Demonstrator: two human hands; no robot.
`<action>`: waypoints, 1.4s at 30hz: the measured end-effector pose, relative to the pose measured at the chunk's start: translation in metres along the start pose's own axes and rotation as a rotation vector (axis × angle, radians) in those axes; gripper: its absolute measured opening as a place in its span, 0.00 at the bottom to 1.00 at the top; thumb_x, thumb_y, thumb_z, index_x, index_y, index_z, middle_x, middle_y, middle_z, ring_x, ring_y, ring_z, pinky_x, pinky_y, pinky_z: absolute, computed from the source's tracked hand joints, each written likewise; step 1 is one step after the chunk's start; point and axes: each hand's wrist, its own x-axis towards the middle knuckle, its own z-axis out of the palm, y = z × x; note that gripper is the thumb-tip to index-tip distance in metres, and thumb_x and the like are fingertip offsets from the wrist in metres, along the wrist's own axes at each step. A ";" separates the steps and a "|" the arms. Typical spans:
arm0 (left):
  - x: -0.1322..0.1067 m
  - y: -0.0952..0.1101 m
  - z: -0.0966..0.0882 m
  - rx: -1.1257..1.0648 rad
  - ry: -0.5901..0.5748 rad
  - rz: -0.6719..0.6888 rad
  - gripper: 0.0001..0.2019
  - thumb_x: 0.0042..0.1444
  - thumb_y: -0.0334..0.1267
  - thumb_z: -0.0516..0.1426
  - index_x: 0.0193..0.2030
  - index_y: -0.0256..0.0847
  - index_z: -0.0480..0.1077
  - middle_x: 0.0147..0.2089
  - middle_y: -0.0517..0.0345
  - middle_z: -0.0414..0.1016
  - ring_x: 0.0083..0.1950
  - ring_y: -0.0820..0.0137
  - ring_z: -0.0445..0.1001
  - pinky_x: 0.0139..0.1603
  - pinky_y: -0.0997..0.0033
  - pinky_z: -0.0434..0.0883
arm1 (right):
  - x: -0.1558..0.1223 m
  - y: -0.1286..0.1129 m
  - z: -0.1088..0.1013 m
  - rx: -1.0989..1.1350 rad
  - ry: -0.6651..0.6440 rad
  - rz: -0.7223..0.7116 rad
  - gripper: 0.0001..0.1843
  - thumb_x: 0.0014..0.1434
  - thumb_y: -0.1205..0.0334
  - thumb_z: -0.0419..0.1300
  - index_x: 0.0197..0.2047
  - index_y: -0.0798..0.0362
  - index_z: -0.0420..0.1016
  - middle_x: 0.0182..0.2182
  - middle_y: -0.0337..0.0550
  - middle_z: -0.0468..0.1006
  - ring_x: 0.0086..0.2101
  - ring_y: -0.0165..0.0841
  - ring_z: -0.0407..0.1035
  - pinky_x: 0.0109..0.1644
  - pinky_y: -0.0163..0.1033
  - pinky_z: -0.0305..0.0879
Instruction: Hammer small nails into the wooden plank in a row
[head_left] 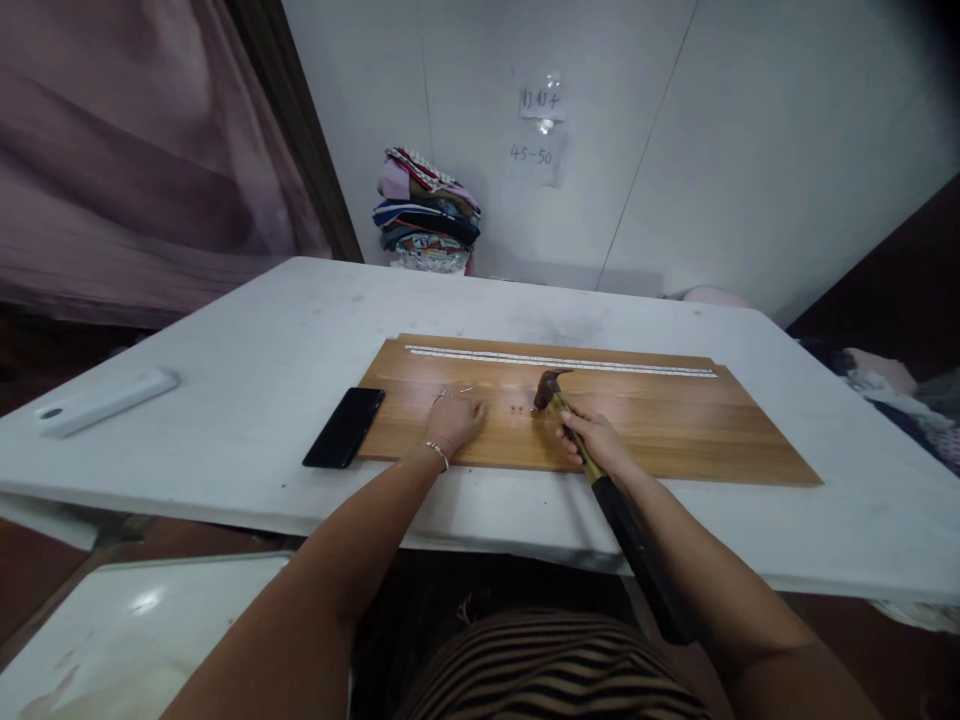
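My right hand point(596, 438) is wrapped round the upper handle of a claw hammer point(551, 388), close below its head. The black grip slants back toward my body. The hammer head is low over the brown wooden board point(697, 430), beside a few small nail heads point(517, 409) in the wood. On the board's left part rests my left hand point(454, 422), its fingers curled down beside some loose nails point(442, 392). What those fingertips pinch, if anything, is hidden.
A black phone point(345, 428) overlaps the board's left edge. Farther left on the white table point(247, 330) lies a white-handled object point(109, 400). Two white measuring strips point(562, 361) run along the board's far side. Folded cloths point(427, 215) are stacked against the wall.
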 end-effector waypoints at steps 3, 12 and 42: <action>0.000 0.000 0.000 0.001 0.001 -0.008 0.25 0.70 0.46 0.44 0.44 0.41 0.82 0.49 0.46 0.85 0.50 0.57 0.81 0.54 0.60 0.72 | 0.001 0.001 0.000 0.005 0.001 -0.001 0.21 0.48 0.53 0.69 0.44 0.50 0.71 0.23 0.30 0.71 0.16 0.23 0.56 0.15 0.29 0.51; -0.001 0.002 -0.002 0.011 0.016 0.004 0.24 0.70 0.45 0.45 0.43 0.40 0.82 0.48 0.45 0.84 0.49 0.58 0.81 0.54 0.60 0.71 | -0.001 -0.001 0.002 0.000 0.012 0.020 0.21 0.47 0.53 0.69 0.42 0.50 0.71 0.22 0.30 0.71 0.16 0.23 0.56 0.15 0.28 0.51; -0.001 0.002 -0.003 0.006 0.005 0.007 0.25 0.70 0.46 0.44 0.43 0.40 0.82 0.49 0.45 0.84 0.51 0.58 0.81 0.59 0.60 0.70 | -0.003 -0.002 0.003 -0.009 0.016 0.024 0.23 0.48 0.53 0.68 0.46 0.50 0.71 0.22 0.30 0.71 0.16 0.23 0.56 0.15 0.29 0.50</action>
